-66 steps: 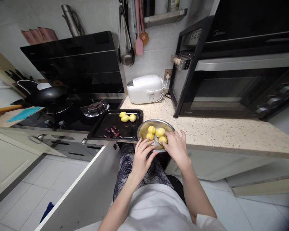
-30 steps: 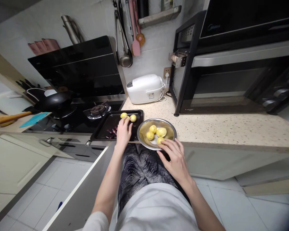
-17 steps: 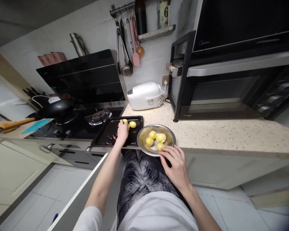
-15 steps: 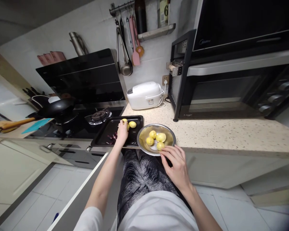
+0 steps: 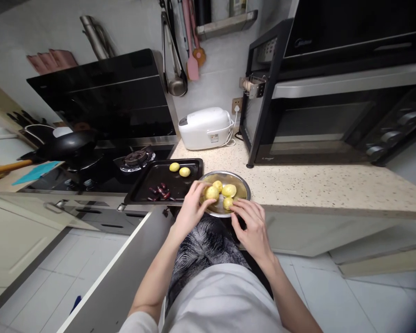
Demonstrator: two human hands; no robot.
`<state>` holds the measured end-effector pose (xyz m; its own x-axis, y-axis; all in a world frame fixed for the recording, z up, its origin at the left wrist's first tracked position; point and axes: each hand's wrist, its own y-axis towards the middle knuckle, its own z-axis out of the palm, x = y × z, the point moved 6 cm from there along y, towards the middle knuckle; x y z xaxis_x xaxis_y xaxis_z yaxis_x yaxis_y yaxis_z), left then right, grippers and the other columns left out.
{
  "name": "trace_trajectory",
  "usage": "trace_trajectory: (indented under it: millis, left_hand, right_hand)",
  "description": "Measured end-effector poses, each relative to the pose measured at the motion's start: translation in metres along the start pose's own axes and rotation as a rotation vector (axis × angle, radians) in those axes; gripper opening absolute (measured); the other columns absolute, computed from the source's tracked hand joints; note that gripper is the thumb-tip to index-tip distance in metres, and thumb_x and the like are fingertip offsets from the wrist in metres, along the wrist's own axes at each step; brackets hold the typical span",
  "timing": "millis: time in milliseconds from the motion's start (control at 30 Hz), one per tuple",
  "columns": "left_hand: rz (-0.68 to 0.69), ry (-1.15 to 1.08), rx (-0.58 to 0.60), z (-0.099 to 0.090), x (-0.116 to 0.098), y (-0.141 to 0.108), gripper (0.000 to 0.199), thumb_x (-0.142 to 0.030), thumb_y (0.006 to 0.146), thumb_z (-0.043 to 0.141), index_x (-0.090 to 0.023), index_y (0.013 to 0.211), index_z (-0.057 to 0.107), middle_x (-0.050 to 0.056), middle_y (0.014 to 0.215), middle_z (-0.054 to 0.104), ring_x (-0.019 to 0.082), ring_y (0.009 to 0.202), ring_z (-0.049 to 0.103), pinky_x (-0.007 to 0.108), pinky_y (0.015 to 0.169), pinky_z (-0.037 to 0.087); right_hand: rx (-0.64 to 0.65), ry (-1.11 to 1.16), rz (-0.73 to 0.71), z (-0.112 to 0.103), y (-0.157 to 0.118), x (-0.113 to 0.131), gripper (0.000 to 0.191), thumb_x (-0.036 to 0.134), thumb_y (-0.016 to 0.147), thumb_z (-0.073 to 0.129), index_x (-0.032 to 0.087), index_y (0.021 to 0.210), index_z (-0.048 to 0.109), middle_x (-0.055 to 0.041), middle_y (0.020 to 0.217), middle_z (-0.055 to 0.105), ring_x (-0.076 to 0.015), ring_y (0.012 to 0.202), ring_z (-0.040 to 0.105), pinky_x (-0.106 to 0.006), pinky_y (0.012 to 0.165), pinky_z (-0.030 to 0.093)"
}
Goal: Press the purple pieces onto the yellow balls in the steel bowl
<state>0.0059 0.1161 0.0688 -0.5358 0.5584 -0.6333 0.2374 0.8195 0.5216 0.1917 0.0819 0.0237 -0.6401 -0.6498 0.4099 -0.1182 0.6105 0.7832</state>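
Observation:
A shiny metal bowl (image 5: pixel 241 180) at the counter's front edge holds several small yellow potatoes (image 5: pixel 229 190). Over its left side, my left hand (image 5: pixel 193 206) has its thumb and fingers curled around one yellow potato (image 5: pixel 212 193). My right hand (image 5: pixel 252 226) pinches the bowl's near right rim, thumb outside, with fingertips against the closest potato (image 5: pixel 228 203). To the left, a black baking tray (image 5: pixel 156 178) carries two yellow potatoes (image 5: pixel 179 169) at its back and several small dark red pieces (image 5: pixel 162 190) near its front.
Behind the bowl stands a white rice cooker (image 5: pixel 206 129), plugged into the wall. A gas burner (image 5: pixel 136 159) and a black wok (image 5: pixel 67 145) are to the left. A black oven (image 5: pixel 315 125) stands at right. An open cabinet door (image 5: pixel 125 268) juts out below the tray.
My left hand has let go of a potato in the tray and moved right to the bowl, taking hold of one there. My right hand stays at the rim. The view has shifted slightly.

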Motion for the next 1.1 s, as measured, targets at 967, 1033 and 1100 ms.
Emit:
trace_trajectory:
  millis: [967, 1033, 1100]
  left_hand:
    - [-0.018, 0.122, 0.31, 0.023, 0.017, 0.003, 0.024, -0.034, 0.1, 0.062, -0.023, 0.122, 0.066, 0.01, 0.119, 0.069, 0.027, 0.113, 0.067, 0.04, 0.103, 0.053]
    - [-0.011, 0.138, 0.316, 0.022, 0.016, 0.002, 0.032, -0.041, 0.098, 0.066, -0.023, 0.124, 0.065, 0.01, 0.122, 0.069, 0.028, 0.116, 0.066, 0.042, 0.104, 0.053]
    - [0.009, 0.144, 0.316, 0.021, 0.016, 0.001, 0.044, -0.049, 0.093, 0.072, -0.024, 0.128, 0.063, 0.011, 0.126, 0.068, 0.029, 0.12, 0.065, 0.044, 0.107, 0.051]
  right_hand:
    - [0.237, -0.154, -0.059, 0.024, -0.005, -0.016, 0.037, 0.023, 0.101, 0.05, 0.025, 0.135, 0.064, -0.0086, 0.137, 0.069, -0.0287, 0.133, 0.058, -0.061, 0.12, 0.033]
    - [0.219, -0.163, -0.053, 0.025, -0.005, -0.017, 0.038, 0.018, 0.1, 0.048, 0.024, 0.133, 0.065, -0.0083, 0.135, 0.07, -0.0285, 0.132, 0.058, -0.06, 0.119, 0.033]
    - [0.205, -0.165, -0.044, 0.026, -0.005, -0.017, 0.039, 0.017, 0.099, 0.048, 0.024, 0.132, 0.066, -0.0081, 0.134, 0.071, -0.0288, 0.13, 0.059, -0.06, 0.119, 0.033]
